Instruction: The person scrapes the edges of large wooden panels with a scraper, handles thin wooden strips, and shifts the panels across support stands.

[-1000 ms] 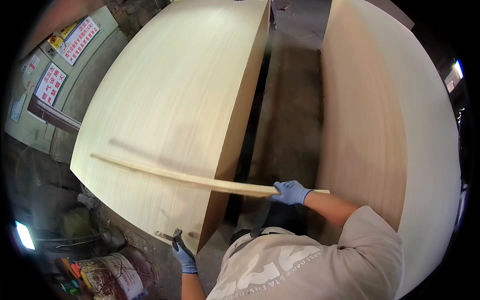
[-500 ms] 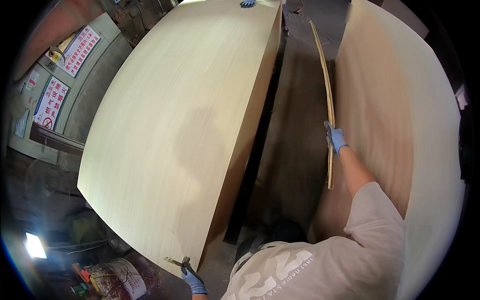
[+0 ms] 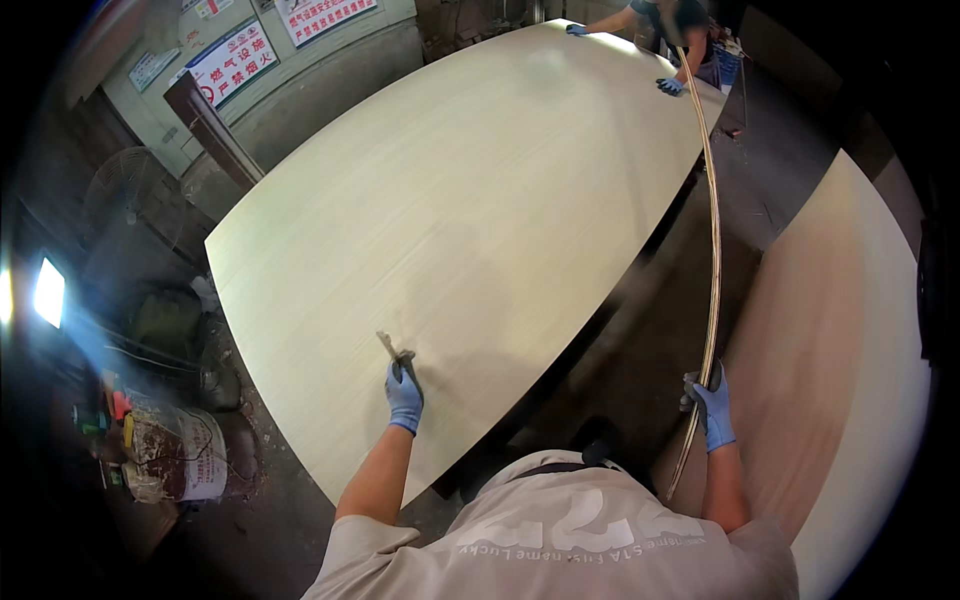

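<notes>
My left hand (image 3: 404, 396), in a blue and grey glove, is closed round a small, flat, pale tool (image 3: 387, 346) whose exact kind I cannot make out. It is over the near part of a large stack of pale wood sheets (image 3: 470, 210). My right hand (image 3: 712, 405), gloved alike, grips a long, thin, slightly bowed wooden strip (image 3: 714, 250) near its lower end. The strip runs along the stack's right side toward the far end.
A co-worker (image 3: 682, 32) stands at the far end, gloved hands at the top sheet. More large boards (image 3: 800, 340) stand to the right. At left are a stained bucket (image 3: 195, 455), a bright lamp (image 3: 49, 292), a fan (image 3: 125, 190) and wall signs (image 3: 235, 65).
The view has turned, bringing the co-worker into sight. My left hand has gone from the sheet's near corner to farther over its surface. My right hand still holds the strip, now nearer my body.
</notes>
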`<state>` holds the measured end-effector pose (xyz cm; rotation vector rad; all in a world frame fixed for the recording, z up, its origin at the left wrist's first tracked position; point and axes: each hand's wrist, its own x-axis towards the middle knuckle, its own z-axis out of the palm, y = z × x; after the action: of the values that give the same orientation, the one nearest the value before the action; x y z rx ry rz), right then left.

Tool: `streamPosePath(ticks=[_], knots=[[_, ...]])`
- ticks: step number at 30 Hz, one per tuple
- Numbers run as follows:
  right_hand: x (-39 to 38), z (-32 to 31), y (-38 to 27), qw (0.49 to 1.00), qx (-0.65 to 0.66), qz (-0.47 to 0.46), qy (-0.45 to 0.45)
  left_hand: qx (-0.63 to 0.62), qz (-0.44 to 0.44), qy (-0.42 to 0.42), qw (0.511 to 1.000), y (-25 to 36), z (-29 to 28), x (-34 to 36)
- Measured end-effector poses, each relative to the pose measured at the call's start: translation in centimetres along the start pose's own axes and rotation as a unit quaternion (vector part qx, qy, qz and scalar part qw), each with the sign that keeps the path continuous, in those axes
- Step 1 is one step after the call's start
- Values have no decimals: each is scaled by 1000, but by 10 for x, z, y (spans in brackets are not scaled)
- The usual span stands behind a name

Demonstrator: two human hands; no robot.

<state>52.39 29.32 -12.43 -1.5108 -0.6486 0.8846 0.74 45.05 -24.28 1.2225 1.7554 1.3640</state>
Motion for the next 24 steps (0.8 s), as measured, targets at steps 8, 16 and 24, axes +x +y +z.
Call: streamPosePath(ticks=[8, 16, 24], knots=[[107, 122, -40, 887, -339, -194, -246, 208, -45, 96, 972, 25, 133, 113], [256, 404, -80, 704, -497, -191, -470, 425, -10, 209, 881, 17, 175, 116], [462, 479, -59, 688, -599, -195, -361, 428, -63, 205, 878, 17, 177, 116]])
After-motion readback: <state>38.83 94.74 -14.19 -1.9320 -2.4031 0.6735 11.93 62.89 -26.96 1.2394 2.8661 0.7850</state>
